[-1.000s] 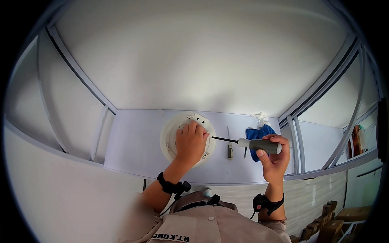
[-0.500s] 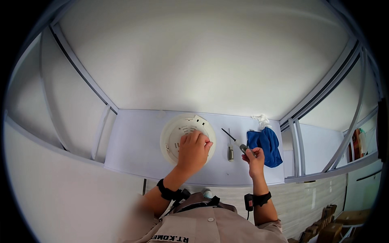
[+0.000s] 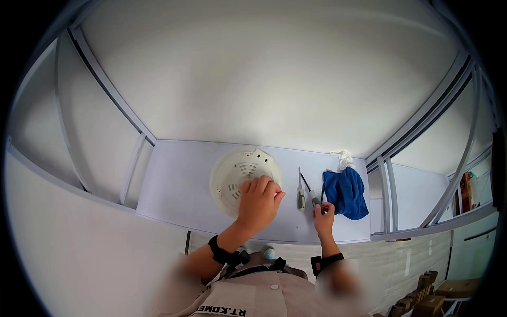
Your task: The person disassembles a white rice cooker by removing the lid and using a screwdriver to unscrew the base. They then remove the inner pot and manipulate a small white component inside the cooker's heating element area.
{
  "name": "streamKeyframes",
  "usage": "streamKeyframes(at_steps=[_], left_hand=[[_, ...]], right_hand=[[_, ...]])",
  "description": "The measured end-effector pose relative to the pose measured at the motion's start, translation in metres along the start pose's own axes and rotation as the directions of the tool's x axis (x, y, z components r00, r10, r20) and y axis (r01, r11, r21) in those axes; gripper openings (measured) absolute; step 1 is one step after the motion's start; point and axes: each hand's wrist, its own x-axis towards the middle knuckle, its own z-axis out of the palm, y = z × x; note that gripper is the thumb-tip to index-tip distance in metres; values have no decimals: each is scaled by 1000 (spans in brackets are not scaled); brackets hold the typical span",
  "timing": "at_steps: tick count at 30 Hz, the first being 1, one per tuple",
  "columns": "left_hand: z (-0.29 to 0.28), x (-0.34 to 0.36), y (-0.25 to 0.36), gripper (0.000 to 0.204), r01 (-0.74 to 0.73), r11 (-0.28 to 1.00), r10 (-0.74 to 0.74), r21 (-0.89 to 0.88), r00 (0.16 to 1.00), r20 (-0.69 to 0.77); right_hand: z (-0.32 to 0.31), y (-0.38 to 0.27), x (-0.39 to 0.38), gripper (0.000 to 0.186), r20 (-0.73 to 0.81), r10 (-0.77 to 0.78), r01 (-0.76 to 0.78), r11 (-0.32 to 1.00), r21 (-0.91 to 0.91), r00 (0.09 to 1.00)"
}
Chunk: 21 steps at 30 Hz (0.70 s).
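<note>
A round cream plastic housing (image 3: 219, 182) with slots and small holes lies on the white table, left of centre. Over its near right part is my left hand (image 3: 259, 203), fingers curled and thumb pressed to the forefinger; whatever it may pinch is hidden. My right hand (image 3: 324, 214) grips the grey handle of a screwdriver (image 3: 316, 203), whose dark shaft slants away to the far left. Just left of it lies a second screwdriver (image 3: 301, 201) with a thin shaft and a grey-and-white handle. A bunched blue cloth (image 3: 346, 193) is right of my right hand.
Behind the cloth is a crumpled white tissue (image 3: 343, 157). The white table (image 3: 174, 185) meets a tall pale panel at its back, with metal frame bars (image 3: 391, 195) at both sides. Brown cardboard boxes (image 3: 429, 305) stand on the floor at lower right.
My right hand has come nearer and slightly left with the screwdriver, whose tip now lies beside the second screwdriver. My left hand has shifted right and nearer, uncovering more of the housing's slots.
</note>
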Motion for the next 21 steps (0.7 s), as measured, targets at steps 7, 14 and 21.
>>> streamKeyframes(at_steps=[7,14,21], left_hand=[[24,-13,26,21,-71,925,113,-372,989,95],[70,-37,7,16,-65,925,229,-376,882,412],[111,-67,-12,8,-51,945,220,-323,831,511]], right_hand=[[11,-28,-10,38,23,-204,195,888,-417,979],[12,-33,-6,33,63,-206,208,826,-524,976],[12,-30,-7,35,97,-183,206,806,-555,978]])
